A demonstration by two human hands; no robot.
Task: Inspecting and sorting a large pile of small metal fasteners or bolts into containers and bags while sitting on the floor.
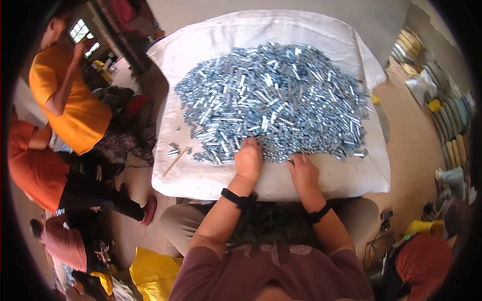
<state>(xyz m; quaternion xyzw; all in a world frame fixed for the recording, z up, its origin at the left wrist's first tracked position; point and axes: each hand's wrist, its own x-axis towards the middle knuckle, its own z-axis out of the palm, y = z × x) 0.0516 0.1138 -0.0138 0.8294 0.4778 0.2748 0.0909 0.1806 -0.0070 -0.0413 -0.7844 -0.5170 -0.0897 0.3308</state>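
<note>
A wide heap of small, shiny, bluish-silver metal pieces (pixel 271 100), many of them oblong, covers much of a table draped in white cloth (pixel 211 183). At the heap's near edge is my left hand (pixel 249 159), its fingers curled down among the pieces; whatever they pinch is hidden. My right hand (pixel 304 173) rests on the cloth just to the right, thumb and fingers closed together around a small dark metal piece (pixel 290 161). Both wrists wear black bands. A thin wooden stick (pixel 174 161) lies at the left, beside a few loose pieces (pixel 173 150).
On the left stand a person in an orange shirt (pixel 75 100) and another in a red shirt (pixel 35 165); a person in a striped shirt (pixel 65 243) is lower down. A yellow bag (pixel 154 273) is near my left side. Stacked sacks (pixel 449 130) line the right.
</note>
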